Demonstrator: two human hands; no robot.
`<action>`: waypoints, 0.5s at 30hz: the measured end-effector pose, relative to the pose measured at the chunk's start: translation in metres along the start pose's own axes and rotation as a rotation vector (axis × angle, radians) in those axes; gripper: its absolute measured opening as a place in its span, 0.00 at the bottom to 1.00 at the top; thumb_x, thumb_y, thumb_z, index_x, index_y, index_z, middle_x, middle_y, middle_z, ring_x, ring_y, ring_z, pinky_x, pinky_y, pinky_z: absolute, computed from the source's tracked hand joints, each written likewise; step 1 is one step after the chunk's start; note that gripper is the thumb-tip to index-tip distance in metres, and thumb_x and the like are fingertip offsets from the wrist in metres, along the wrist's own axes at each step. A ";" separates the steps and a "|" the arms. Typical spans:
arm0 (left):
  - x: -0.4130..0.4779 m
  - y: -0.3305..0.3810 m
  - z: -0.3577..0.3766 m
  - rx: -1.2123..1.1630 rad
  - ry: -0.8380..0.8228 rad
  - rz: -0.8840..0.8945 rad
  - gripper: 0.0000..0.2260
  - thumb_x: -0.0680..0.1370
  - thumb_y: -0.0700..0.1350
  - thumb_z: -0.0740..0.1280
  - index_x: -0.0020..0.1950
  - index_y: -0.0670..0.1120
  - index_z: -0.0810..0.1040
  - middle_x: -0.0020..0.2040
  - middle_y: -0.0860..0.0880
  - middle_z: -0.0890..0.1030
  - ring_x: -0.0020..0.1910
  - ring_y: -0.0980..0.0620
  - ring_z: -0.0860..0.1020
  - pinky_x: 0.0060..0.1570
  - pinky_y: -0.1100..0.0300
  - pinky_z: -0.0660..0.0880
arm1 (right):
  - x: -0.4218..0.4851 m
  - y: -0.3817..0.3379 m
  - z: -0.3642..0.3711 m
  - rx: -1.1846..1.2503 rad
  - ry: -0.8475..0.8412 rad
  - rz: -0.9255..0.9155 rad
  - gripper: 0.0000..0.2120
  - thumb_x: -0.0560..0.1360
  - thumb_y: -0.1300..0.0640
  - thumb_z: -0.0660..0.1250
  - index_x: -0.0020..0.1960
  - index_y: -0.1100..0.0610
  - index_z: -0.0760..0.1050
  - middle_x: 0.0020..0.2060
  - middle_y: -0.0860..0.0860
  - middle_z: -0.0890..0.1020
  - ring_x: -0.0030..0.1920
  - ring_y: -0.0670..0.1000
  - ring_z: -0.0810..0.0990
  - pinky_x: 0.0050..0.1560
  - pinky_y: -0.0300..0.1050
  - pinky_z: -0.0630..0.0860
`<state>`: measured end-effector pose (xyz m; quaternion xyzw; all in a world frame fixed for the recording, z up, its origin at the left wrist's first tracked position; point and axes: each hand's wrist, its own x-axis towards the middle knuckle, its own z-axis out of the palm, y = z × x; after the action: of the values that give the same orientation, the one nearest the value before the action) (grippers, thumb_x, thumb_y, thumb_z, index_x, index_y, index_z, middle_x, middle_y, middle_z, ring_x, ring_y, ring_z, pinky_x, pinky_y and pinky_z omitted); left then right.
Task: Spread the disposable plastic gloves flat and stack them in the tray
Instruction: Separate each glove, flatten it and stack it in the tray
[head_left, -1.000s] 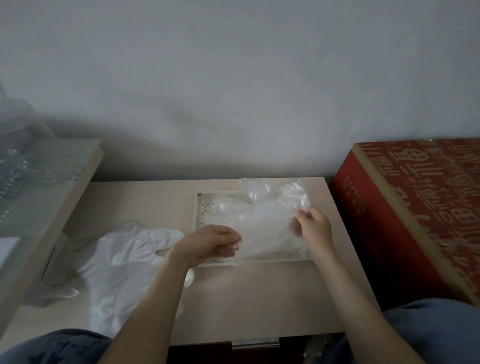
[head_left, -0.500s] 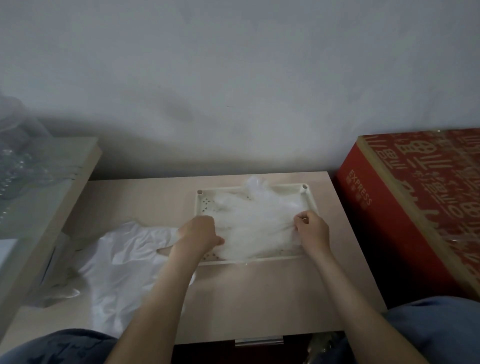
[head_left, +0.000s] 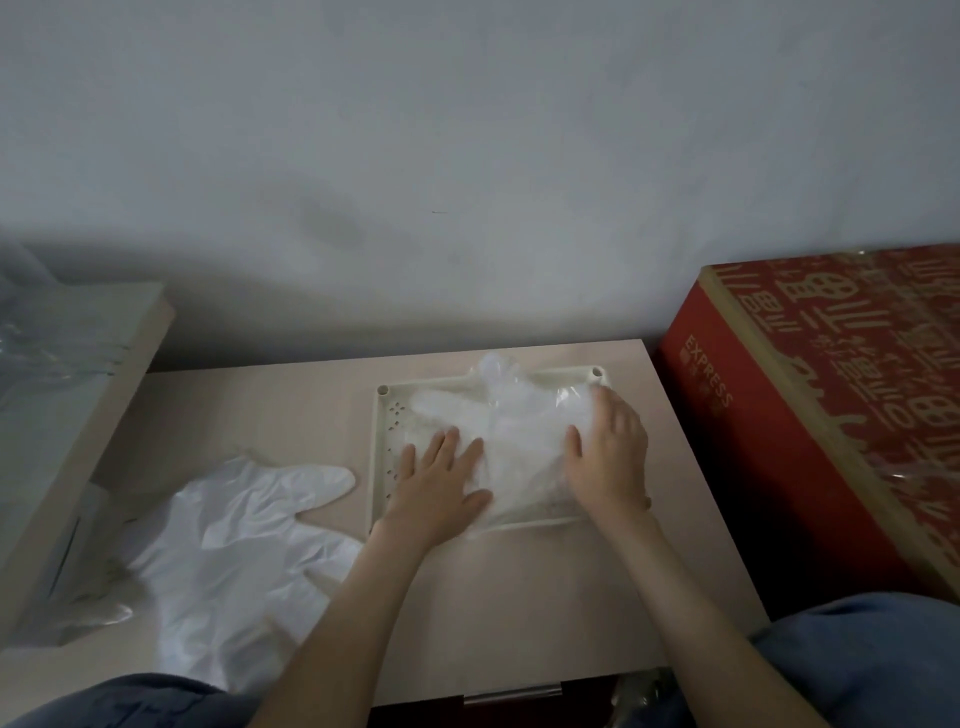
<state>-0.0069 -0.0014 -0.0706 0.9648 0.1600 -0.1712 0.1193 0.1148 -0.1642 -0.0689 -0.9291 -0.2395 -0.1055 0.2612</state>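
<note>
A cream perforated tray (head_left: 383, 415) sits on the pale wooden table. A clear plastic glove (head_left: 519, 436) lies spread in the tray, its fingers reaching over the far rim. My left hand (head_left: 441, 483) presses flat on the glove's left part, fingers straight. My right hand (head_left: 610, 460) presses flat on its right part, palm down. A pile of white plastic gloves (head_left: 228, 535) lies on the table to the left of the tray.
A red printed carton (head_left: 831, 395) stands right of the table (head_left: 519, 597). A higher shelf (head_left: 67, 395) with clear plastic stuff runs along the left. A grey wall closes off the back. My knees in blue trousers show at the bottom.
The glove, held up over the tray a second ago, now lies in the tray. Both hands let go of its edges and flattened out on top of it.
</note>
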 end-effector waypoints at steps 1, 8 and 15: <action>0.003 -0.001 0.001 -0.004 0.006 -0.002 0.30 0.81 0.60 0.51 0.78 0.54 0.42 0.79 0.47 0.41 0.77 0.49 0.40 0.74 0.46 0.39 | 0.001 -0.006 0.000 -0.012 0.019 -0.130 0.26 0.72 0.56 0.57 0.69 0.64 0.68 0.65 0.60 0.74 0.65 0.61 0.71 0.64 0.54 0.67; 0.004 -0.005 0.007 -0.026 0.000 -0.024 0.30 0.81 0.62 0.47 0.78 0.55 0.39 0.78 0.48 0.36 0.76 0.50 0.36 0.74 0.46 0.37 | -0.005 -0.013 0.020 -0.060 -0.538 -0.209 0.28 0.82 0.47 0.49 0.78 0.49 0.43 0.78 0.53 0.46 0.77 0.52 0.41 0.75 0.49 0.38; -0.004 -0.018 0.009 -0.099 0.097 -0.030 0.37 0.72 0.70 0.36 0.77 0.55 0.39 0.78 0.47 0.37 0.77 0.48 0.37 0.73 0.48 0.37 | -0.007 -0.006 0.018 -0.164 -0.679 -0.059 0.30 0.82 0.42 0.46 0.78 0.49 0.38 0.77 0.52 0.38 0.76 0.53 0.33 0.74 0.53 0.33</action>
<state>-0.0189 0.0113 -0.0806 0.9624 0.1881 -0.1181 0.1564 0.1069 -0.1526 -0.0836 -0.9217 -0.3304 0.1832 0.0880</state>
